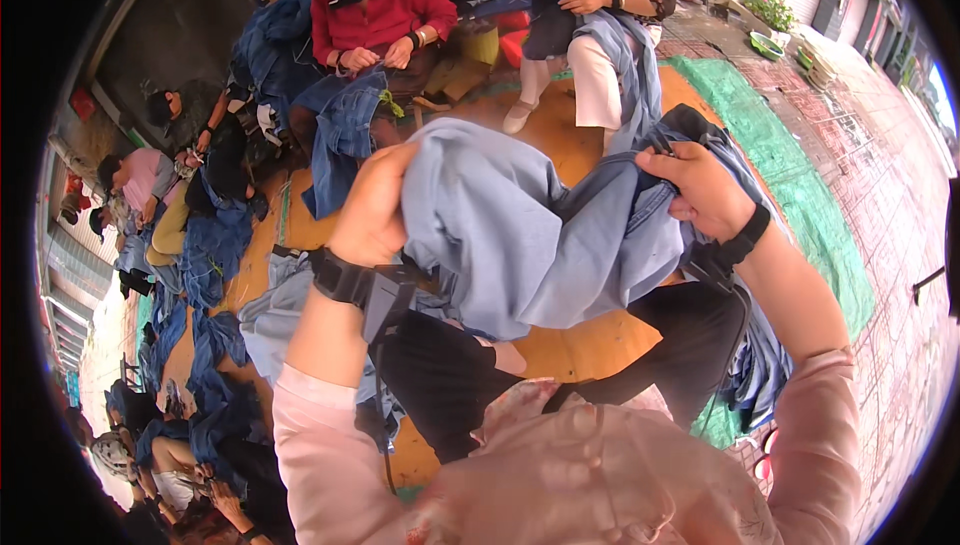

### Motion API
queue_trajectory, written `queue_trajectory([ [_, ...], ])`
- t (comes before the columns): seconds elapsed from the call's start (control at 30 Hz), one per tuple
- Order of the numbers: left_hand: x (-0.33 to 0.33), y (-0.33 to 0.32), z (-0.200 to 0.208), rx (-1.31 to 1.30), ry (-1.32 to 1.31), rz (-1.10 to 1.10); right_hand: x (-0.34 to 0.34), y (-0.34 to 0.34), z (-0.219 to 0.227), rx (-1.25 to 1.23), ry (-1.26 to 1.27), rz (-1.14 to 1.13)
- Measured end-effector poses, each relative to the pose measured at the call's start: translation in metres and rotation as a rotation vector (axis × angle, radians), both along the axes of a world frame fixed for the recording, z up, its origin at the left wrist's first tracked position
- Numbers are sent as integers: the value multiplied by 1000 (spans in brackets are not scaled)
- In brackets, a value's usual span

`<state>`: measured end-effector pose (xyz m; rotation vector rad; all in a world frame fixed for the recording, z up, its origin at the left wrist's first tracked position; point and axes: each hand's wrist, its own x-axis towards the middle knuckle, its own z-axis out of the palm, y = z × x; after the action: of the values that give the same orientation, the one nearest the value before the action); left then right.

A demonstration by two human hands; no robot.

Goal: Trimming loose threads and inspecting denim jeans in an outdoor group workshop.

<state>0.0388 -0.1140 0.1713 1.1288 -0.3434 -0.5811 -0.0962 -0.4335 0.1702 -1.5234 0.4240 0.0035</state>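
A light blue denim garment (pixel 490 225) is stretched between my hands above my lap. My left hand (pixel 375 210) grips its left end, with the fingers hidden behind or inside the cloth. On the other side, my right hand (pixel 700 185) is closed on a bunched edge of the same garment, thumb on top. A small dark object (pixel 661 141) shows by the right thumb and forefinger; its kind is unclear. Both wrists wear black bands with devices on them.
Piled jeans (pixel 755 370) lie by my right leg, and pale denim (pixel 275 320) by my left. Two co-workers sit opposite, one in a red shirt (pixel 385 10), handling denim. More people and dark blue jeans (pixel 215 245) line the left. A green sheet (pixel 790 175) edges the tiled pavement.
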Motion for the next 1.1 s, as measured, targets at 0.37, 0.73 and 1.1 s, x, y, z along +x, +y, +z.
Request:
queue_trajectory([
  [0.37,-15,-74,-34,-147,135,125,6,33,-29,-430,-53,185],
  [0.73,38,-68,-48,-423,-73,88,0,72,28,-919,-470,186],
  [1.1,1,-15,35,-397,162,162,35,8,128,-730,-859,-127],
])
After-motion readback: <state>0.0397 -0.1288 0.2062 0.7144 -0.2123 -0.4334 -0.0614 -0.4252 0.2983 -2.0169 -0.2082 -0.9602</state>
